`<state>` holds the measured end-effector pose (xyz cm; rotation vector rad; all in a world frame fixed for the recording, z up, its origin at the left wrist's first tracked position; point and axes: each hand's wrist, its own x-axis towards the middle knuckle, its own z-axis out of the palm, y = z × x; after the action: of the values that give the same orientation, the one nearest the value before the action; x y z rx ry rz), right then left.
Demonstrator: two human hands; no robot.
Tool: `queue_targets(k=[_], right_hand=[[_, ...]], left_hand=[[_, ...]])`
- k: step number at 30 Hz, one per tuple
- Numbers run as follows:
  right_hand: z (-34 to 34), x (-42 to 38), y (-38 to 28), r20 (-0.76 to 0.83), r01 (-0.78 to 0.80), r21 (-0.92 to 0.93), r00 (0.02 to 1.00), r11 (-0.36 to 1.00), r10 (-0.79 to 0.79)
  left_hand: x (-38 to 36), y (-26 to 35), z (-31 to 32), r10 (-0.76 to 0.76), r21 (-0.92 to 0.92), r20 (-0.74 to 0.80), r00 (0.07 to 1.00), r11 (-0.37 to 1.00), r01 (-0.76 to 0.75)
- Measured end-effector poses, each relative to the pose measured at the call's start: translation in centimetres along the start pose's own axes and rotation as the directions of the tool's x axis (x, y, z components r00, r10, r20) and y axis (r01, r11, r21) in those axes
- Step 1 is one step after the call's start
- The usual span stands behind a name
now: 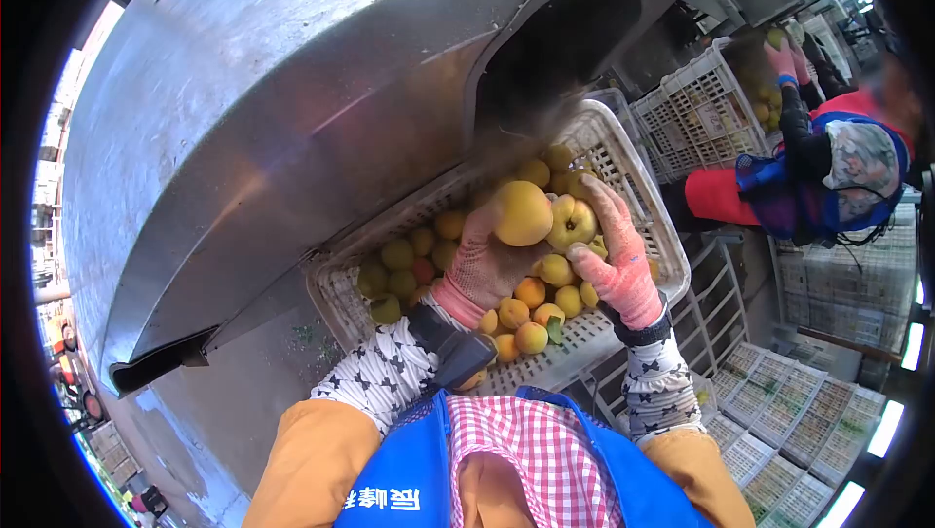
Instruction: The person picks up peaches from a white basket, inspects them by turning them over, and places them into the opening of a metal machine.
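Observation:
Both my hands are gloved in pink over a white plastic crate (672, 255) of yellow and orange peaches (531, 337). My left hand (484, 270) is closed around a large yellow peach (524, 213), raised above the others. Close beside it, my right hand (620, 260) has its fingers curled round a greenish-yellow peach (572, 223), whose stem hollow faces up. The two held fruits sit side by side, almost touching. Part of my left palm lies behind its peach. A green leaf (554, 329) lies among the fruit below.
A large metal machine (321, 138) with a dark round opening (555, 51) rises over the crate's far side. At the upper right, a co-worker (828, 168) in pink gloves handles fruit at another crate (701, 114). Stacked crates (779, 401) stand at the lower right.

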<state>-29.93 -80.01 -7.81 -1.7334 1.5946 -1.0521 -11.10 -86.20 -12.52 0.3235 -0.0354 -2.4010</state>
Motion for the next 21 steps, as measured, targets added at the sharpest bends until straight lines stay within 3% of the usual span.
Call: queue_targets(k=[1, 3, 4, 7, 9, 11, 13, 15, 19, 20, 21], right_hand=[[0.4, 0.5, -0.7, -0.017, 0.014, -0.003, 1.000, 1.000, -0.014], [1.7, 1.4, -2.4, -0.302, -0.040, -0.120, 0.953, 0.992, 0.002], [2.3, 1.9, -2.6, -0.333, 0.008, -0.265, 0.938, 0.964, -0.099], [3.4, 3.7, -3.5, -0.398, -0.039, -0.346, 0.911, 0.937, -0.109], [3.0, 5.8, -3.5, -0.424, -0.032, -0.317, 0.899, 0.948, -0.112], [2.2, 8.6, -2.8, -0.407, 0.035, -0.151, 0.909, 0.988, -0.094], [1.8, 11.0, -2.0, -0.357, -0.003, -0.186, 0.932, 0.983, -0.064], [2.0, 12.6, -0.6, -0.197, 0.040, -0.299, 0.975, 0.954, -0.103], [3.3, 14.4, 0.1, -0.164, 0.148, -0.429, 0.957, 0.891, -0.238], [4.0, 16.1, 0.5, -0.160, 0.144, -0.423, 0.960, 0.895, -0.230], [5.0, 18.4, 0.7, -0.062, 0.012, -0.480, 0.997, 0.877, -0.048]], left_hand=[[0.1, 0.1, 0.7, -0.002, 0.016, 0.016, 1.000, 1.000, 0.001], [0.1, 0.2, 2.3, 0.129, -0.048, 0.065, 0.990, 0.991, -0.126], [0.0, 0.3, 3.1, 0.163, -0.039, 0.069, 0.984, 0.986, -0.161], [-0.2, 0.5, 5.0, 0.293, 0.024, 0.014, 0.956, 0.956, -0.293], [-0.5, 0.9, 5.7, 0.297, -0.015, 0.040, 0.954, 0.955, -0.297], [-0.8, 1.0, 6.2, 0.276, -0.006, 0.028, 0.961, 0.961, -0.276], [-1.4, 1.1, 4.4, 0.241, 0.002, -0.023, 0.970, 0.970, -0.241], [-2.0, 1.3, 1.9, 0.208, 0.009, -0.075, 0.975, 0.978, -0.208], [-3.0, 2.0, -0.6, 0.175, 0.131, -0.169, 0.970, 0.979, -0.154], [-2.8, 2.4, -1.7, 0.191, 0.164, -0.155, 0.969, 0.973, -0.165], [-2.8, 2.6, -2.3, 0.201, 0.196, -0.144, 0.969, 0.965, -0.171]])
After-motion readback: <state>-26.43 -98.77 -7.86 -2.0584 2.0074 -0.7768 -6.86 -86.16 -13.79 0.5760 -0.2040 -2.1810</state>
